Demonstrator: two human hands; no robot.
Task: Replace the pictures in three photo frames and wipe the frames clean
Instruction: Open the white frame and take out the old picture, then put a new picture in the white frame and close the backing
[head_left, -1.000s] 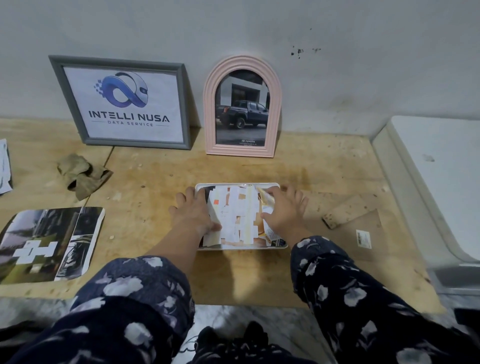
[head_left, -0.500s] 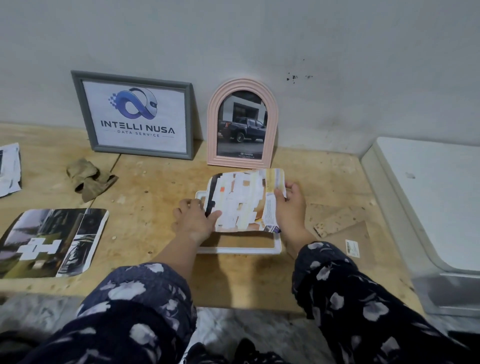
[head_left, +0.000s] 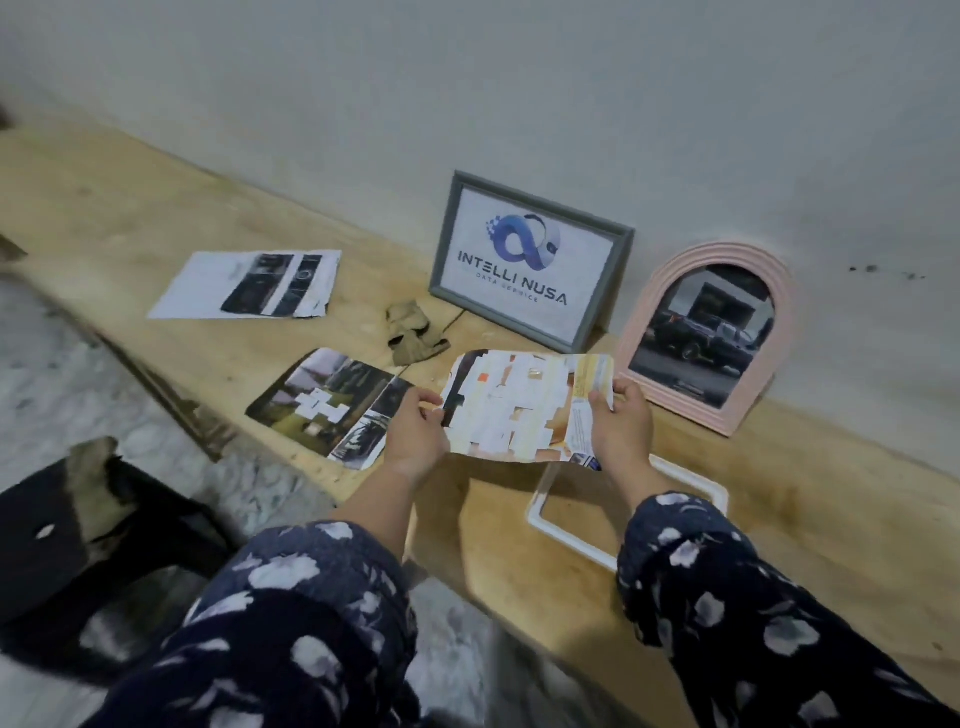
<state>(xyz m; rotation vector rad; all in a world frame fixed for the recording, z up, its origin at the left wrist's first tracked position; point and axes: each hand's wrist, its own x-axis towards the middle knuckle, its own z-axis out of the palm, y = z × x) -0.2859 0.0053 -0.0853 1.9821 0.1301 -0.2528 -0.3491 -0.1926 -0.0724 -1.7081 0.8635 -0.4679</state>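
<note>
A loose picture, pale with white patches, is held in the air above the wooden board. My left hand pinches its left edge and my right hand grips its right edge. Under it the white frame lies flat with nothing in its opening, partly hidden by my right sleeve. A grey frame with a blue logo print and a pink arched frame with a truck photo lean against the wall.
A crumpled tan cloth lies in front of the grey frame. Two loose pictures lie on the board, a dark one by my left hand and another sheet farther left. A black stool stands on the floor at lower left.
Both hands have lifted the picture out of the white frame and carried it up and to the left. The camera has swung left and tilted.
</note>
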